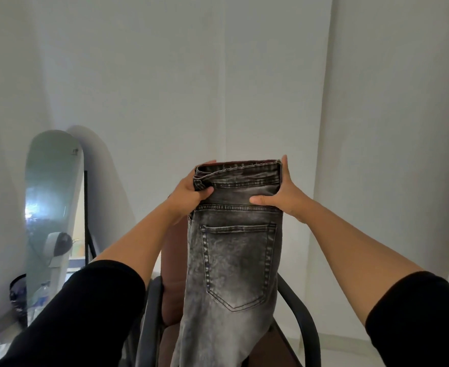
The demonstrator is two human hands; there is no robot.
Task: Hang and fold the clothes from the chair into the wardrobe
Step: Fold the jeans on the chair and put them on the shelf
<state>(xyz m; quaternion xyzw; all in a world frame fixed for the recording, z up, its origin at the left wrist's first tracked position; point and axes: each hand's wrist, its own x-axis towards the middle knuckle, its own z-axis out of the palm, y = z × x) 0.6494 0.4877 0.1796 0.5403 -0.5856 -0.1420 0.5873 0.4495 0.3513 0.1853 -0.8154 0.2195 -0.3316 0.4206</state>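
A pair of grey washed jeans (234, 260) hangs upright in front of me, folded in half lengthwise, with a back pocket facing me. My left hand (189, 193) grips the left end of the waistband, thumb on the front. My right hand (284, 193) grips the right end of the waistband, thumb pressed across the denim. The legs drop down over a brown chair (171, 274) with black armrests, right below the jeans. The wardrobe is not in view.
An oval standing mirror (51, 207) leans against the white wall on the left, with bottles and small items on the floor at its foot. White walls fill the view ahead and to the right. Pale floor shows at the lower right.
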